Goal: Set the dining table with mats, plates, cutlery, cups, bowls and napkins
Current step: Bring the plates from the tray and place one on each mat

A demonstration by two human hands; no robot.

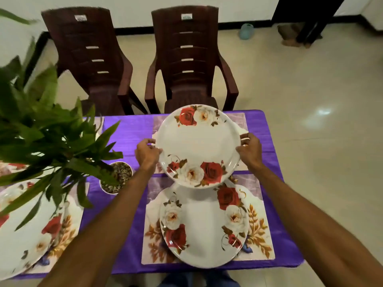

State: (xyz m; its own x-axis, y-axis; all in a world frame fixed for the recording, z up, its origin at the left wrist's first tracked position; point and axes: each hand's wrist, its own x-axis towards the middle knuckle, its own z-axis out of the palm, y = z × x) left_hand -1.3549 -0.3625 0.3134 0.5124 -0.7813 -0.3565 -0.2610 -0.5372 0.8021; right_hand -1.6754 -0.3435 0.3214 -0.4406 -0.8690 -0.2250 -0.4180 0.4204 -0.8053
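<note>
Two pinches on the rose plate (196,146): left grip (147,152), right grip (249,150).
Lower level, centred on the far-edge placemat (238,121).

purple-clothed table (132,129) bears mats (259,228) and a plant pot (116,179).

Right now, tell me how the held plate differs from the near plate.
The left hand and right hand grip the held plate; the near plate lies untouched on a mat. The held plate shows whole; it hides the near plate's far edge. Both are white with roses.
</note>
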